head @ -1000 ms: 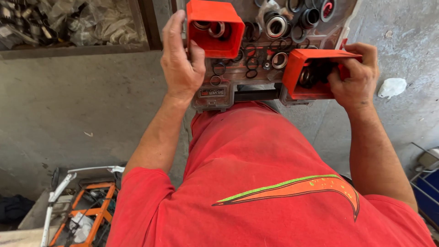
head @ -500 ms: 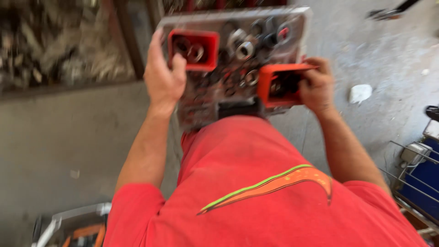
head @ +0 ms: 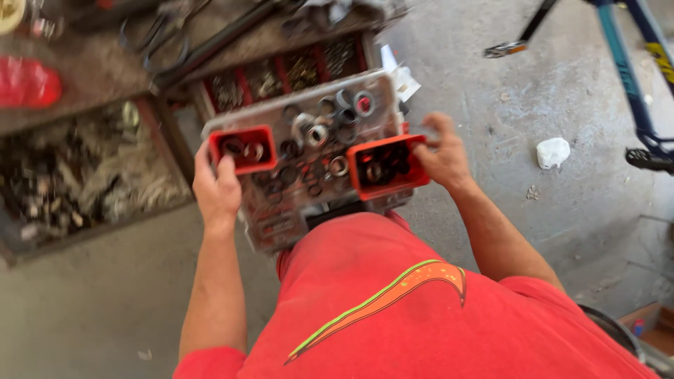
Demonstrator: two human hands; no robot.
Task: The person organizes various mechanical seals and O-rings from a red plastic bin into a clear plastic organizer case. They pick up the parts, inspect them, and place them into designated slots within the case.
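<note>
My left hand [head: 216, 188] grips a small red bin [head: 241, 148] holding a few metal rings. In my right hand [head: 442, 156] is a second red bin [head: 387, 167] with dark rings inside. Both bins sit over a grey parts organiser [head: 309, 168] strewn with washers, bearings and rubber rings [head: 319, 133], which rests in front of my red-shirted body.
A wooden tray of mixed metal hardware [head: 84, 175] lies at the left. A red-divided box of small parts [head: 295, 70] and long tools are behind the organiser. A blue bicycle frame with pedals [head: 639, 91] stands at the right on the concrete floor. A white lump [head: 553, 151] lies nearby.
The view has swung and pulled back: the organiser and both bins now sit lower and nearer the middle. Both hands keep their hold on the red bins.
</note>
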